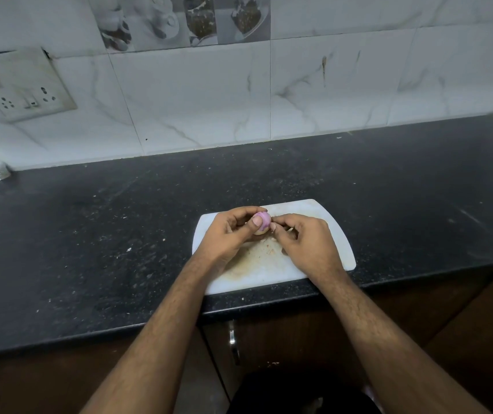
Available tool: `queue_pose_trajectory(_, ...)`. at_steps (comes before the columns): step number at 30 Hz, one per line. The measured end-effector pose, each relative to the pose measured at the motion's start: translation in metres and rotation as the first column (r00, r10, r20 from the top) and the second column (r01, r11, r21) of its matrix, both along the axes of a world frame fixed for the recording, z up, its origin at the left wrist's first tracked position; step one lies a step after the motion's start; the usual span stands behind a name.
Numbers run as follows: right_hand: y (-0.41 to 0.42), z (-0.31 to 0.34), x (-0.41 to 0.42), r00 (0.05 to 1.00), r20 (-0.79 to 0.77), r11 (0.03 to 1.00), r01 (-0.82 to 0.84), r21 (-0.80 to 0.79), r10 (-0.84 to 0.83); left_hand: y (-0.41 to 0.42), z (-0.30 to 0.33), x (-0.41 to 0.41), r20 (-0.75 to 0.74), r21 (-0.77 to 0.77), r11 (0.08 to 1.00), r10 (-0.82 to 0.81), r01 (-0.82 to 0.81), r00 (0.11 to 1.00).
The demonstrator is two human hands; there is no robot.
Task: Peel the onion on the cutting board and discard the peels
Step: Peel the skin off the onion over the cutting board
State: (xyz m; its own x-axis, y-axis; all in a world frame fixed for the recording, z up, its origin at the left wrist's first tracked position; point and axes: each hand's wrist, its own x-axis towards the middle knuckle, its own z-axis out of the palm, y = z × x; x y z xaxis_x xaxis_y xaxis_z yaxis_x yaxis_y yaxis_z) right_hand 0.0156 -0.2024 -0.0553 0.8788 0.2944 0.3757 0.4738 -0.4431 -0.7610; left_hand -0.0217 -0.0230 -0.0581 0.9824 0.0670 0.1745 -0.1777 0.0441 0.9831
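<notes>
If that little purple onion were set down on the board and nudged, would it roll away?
Probably yes: the onion looks small and round, so a nudge may send it across the flat cutting board. Its smooth peeled surface may be slippery, which may be why the left hand cups it while the right hand picks.

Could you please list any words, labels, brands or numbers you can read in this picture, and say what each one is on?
None can be read.
The beige wall switch-and-socket plate shows no legible marking.
The grey picture tiles show food and crockery, no text.
The white plastic cutting board and small purple onion are unlabelled.
</notes>
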Motion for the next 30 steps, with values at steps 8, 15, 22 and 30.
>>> queue_pose_trajectory(8, 0.0003, -0.0007, 0.0006, 1.000, 0.017, 1.000, 0.022, 0.011, -0.023, -0.0018, -0.0003, 0.0011, 0.008, -0.063, 0.998, -0.003, 0.003, 1.000)
queue_pose_trajectory(15, 0.0011, 0.0002, 0.0003, 1.000, 0.028, 1.000, 0.004, 0.001, -0.004, -0.0016, -0.0011, 0.0022, 0.011, -0.081, 0.997, -0.015, 0.016, 1.000)
queue_pose_trajectory(22, -0.0003, 0.0014, -0.0006, 0.999, 0.040, 1.000, 0.001, -0.007, -0.001, -0.0002, -0.0025, 0.0031, -0.004, -0.046, 0.999, -0.001, 0.001, 1.000)
queue_pose_trajectory(30, -0.0004, -0.0016, 0.0007, 0.998, 0.070, 1.000, 0.010, -0.014, -0.009, -0.0006, -0.0005, 0.0006, -0.003, 0.002, 1.000, 0.006, -0.006, 1.000)
